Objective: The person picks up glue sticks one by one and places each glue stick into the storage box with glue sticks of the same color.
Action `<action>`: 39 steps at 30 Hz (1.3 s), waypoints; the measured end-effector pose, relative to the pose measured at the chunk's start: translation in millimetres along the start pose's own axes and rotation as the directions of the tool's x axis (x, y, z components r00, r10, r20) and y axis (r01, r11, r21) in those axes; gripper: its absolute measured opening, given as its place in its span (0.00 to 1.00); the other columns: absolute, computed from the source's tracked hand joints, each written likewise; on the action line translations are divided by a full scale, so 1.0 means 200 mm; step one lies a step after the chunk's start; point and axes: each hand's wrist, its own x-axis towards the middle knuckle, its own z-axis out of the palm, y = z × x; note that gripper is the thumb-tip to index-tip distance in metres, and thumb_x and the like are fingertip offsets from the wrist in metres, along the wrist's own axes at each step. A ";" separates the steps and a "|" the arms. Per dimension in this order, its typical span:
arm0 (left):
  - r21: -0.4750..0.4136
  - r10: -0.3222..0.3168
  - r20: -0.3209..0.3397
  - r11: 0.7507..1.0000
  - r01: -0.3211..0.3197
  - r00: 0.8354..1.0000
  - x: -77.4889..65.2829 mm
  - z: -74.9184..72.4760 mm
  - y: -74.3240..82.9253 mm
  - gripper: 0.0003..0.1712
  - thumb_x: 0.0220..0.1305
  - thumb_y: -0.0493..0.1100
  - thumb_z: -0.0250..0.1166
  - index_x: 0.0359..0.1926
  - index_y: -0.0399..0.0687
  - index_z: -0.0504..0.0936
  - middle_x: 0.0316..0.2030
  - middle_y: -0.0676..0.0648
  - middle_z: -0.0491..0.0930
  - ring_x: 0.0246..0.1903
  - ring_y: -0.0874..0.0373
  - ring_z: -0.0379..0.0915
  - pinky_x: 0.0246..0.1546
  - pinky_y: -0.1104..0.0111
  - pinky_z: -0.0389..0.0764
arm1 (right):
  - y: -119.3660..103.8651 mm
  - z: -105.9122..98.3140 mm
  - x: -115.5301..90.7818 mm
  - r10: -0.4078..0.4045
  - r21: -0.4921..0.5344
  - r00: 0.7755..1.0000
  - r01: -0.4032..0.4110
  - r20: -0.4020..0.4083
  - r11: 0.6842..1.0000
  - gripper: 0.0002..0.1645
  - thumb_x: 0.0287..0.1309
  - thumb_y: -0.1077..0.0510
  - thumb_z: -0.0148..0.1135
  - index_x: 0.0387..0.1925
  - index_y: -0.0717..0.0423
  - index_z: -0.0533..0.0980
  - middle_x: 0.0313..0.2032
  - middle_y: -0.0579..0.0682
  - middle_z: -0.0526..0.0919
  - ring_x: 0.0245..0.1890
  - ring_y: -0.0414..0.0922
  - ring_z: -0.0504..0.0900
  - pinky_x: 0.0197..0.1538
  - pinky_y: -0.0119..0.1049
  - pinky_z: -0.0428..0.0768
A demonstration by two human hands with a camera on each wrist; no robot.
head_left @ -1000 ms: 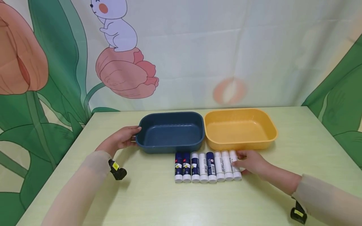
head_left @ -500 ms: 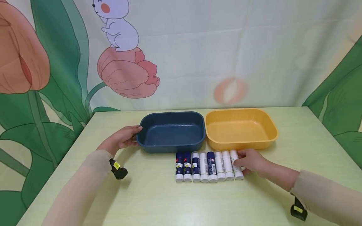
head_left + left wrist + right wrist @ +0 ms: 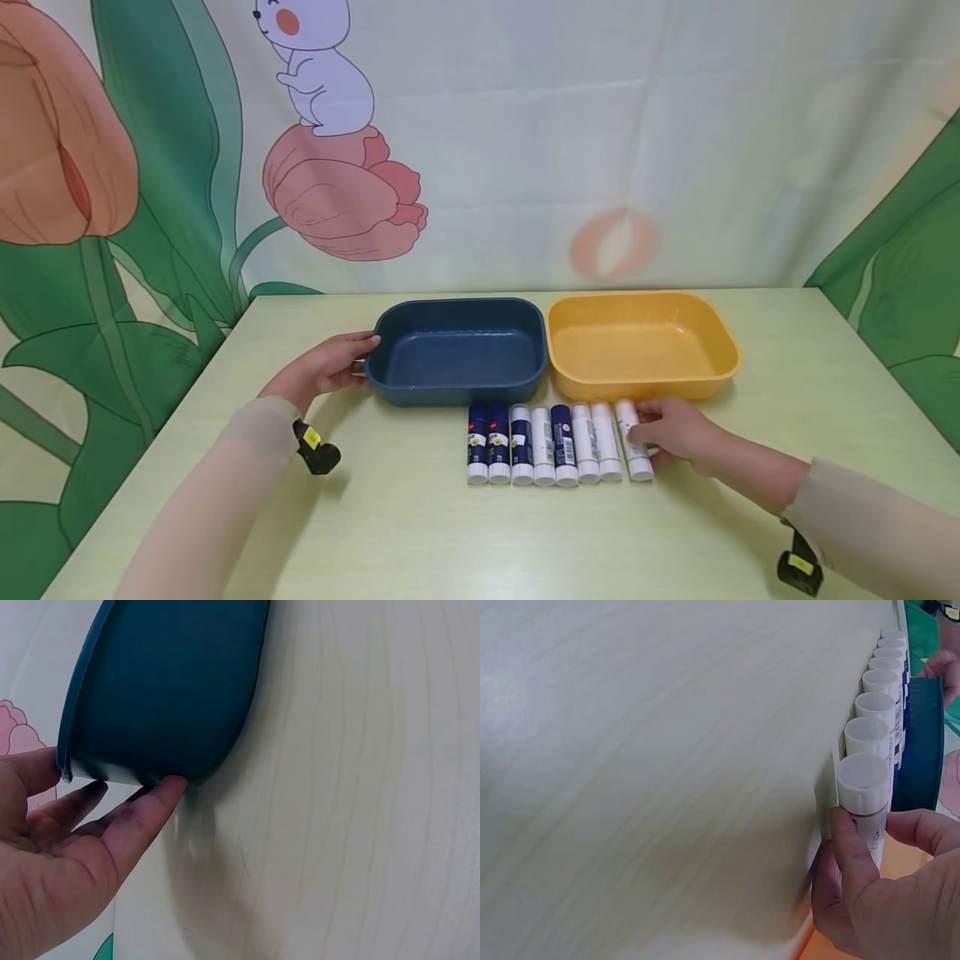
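Note:
A white glue stick (image 3: 640, 464), at the right end of a row of glue sticks, is pinched between my right hand's (image 3: 675, 435) thumb and fingers. It leans slightly, apart from the white glue stick (image 3: 606, 446) to its left. In the right wrist view its round white end (image 3: 862, 784) faces the camera. My left hand (image 3: 330, 364) holds the left end of a dark blue tray (image 3: 457, 396), one digit at the rim and others against the outer wall. The left wrist view shows the tray's side wall (image 3: 165, 697) above those fingertips.
A yellow tray (image 3: 645, 389) stands right of the blue one, their sides nearly touching. Several glue sticks lie side by side in front of the trays, including dark blue ones (image 3: 498, 446) at the left end. A printed curtain (image 3: 495, 167) hangs behind the table (image 3: 525, 542).
The pinched glue stick has shifted slightly right, opening a narrow gap from its neighbour. My left hand stays on the blue tray. The whole view has drifted a little.

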 end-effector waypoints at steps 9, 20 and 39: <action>-0.008 0.001 0.003 1.000 -0.001 1.000 0.00 0.00 0.00 0.36 0.84 0.50 0.41 0.82 0.43 0.42 0.71 0.36 0.63 0.46 0.63 0.75 0.46 0.71 0.84 | -0.01 -0.02 -0.02 0.036 0.010 0.999 -0.036 0.004 0.999 0.38 0.65 0.66 0.59 0.71 0.78 0.58 0.50 0.61 0.75 0.40 0.43 0.80 0.41 0.40 0.89; -0.009 -0.003 0.001 1.000 0.003 1.000 0.00 0.00 0.00 0.36 0.84 0.51 0.41 0.82 0.43 0.42 0.73 0.35 0.62 0.47 0.62 0.75 0.47 0.71 0.84 | -0.04 -0.04 -0.09 0.033 0.028 0.999 -0.034 0.027 0.999 0.37 0.65 0.66 0.60 0.71 0.76 0.59 0.49 0.58 0.74 0.39 0.42 0.80 0.43 0.39 0.88; -0.001 -0.016 -0.009 1.000 0.016 1.000 -0.02 0.01 0.02 0.36 0.84 0.50 0.41 0.82 0.43 0.42 0.77 0.33 0.57 0.47 0.62 0.75 0.64 0.58 0.80 | -0.14 -0.10 -0.15 -0.056 0.042 0.993 0.051 0.107 0.998 0.38 0.69 0.64 0.58 0.74 0.75 0.57 0.55 0.60 0.74 0.45 0.44 0.79 0.49 0.41 0.88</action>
